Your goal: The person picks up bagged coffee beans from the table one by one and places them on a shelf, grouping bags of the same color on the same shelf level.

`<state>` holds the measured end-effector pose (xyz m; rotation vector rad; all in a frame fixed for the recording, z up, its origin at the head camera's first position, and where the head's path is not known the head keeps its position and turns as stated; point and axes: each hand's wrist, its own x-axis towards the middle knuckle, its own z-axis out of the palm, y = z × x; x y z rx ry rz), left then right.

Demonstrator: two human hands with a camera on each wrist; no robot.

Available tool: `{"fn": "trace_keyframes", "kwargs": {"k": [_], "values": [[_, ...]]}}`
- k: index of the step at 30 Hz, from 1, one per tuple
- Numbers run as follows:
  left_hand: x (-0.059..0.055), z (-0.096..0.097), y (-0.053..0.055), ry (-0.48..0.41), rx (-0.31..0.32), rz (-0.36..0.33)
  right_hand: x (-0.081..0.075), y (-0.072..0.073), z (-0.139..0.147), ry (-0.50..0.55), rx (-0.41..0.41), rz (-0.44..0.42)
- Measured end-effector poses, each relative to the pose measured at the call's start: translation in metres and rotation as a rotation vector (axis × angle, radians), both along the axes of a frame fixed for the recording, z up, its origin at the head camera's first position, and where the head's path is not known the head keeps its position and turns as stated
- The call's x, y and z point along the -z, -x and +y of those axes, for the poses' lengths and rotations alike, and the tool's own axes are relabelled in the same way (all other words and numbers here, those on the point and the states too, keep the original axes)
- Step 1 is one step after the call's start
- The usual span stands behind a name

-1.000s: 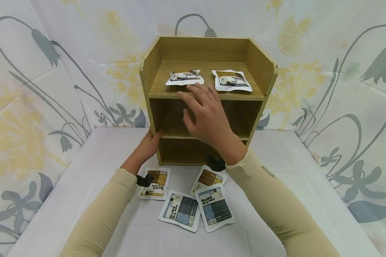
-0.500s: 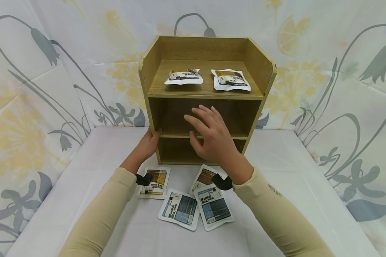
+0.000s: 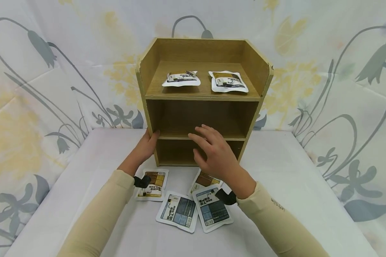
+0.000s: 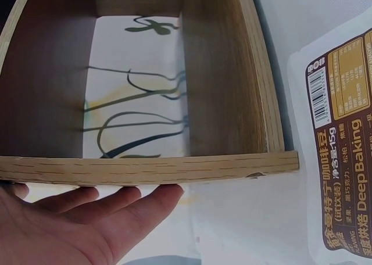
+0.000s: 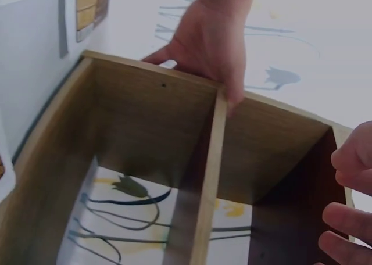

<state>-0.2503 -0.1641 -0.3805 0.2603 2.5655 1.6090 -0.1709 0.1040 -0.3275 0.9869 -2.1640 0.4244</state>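
A wooden shelf unit (image 3: 202, 96) stands on the white-covered table. My left hand (image 3: 144, 148) holds its left side panel, thumb at the front edge by the middle board and fingers along the outside. In front of the unit, my right hand (image 3: 217, 153) hangs in the air with loosely bent fingers and nothing in them. Two white coffee bean packets, a left one (image 3: 180, 79) and a right one (image 3: 228, 82), lie on the top board. A brown-label packet (image 4: 343, 143) shows large in the left wrist view, beside the unit's base.
Before the unit lie two blue-label packets, one left (image 3: 179, 211) and one right (image 3: 213, 208), the right one overlapping a brown-label packet (image 3: 206, 179). A flower-printed cloth (image 3: 93, 71) hangs behind and at both sides.
My right hand has drawn back and down from the top board's front edge to the level of the middle board. My left hand keeps its hold on the side panel.
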Motion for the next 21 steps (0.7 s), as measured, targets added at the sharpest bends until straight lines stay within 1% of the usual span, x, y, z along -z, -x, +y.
{"fn": "trace_keyframes", "kwargs": {"k": [3, 8, 15, 21], "values": [[0.003, -0.001, -0.002, 0.02, -0.006, 0.023, 0.008, -0.002, 0.002, -0.019, 0.007, -0.023], [0.004, 0.0, -0.001, 0.028, 0.003, 0.069, 0.016, -0.005, 0.008, -0.05, 0.026, -0.062], [0.001, -0.001, -0.002, 0.017, 0.013, 0.039, 0.032, -0.011, 0.017, -0.132, 0.041, -0.153], [0.001, -0.001, -0.001, 0.001, 0.003, 0.022, 0.045, -0.015, 0.022, -0.176, 0.043, -0.229]]}}
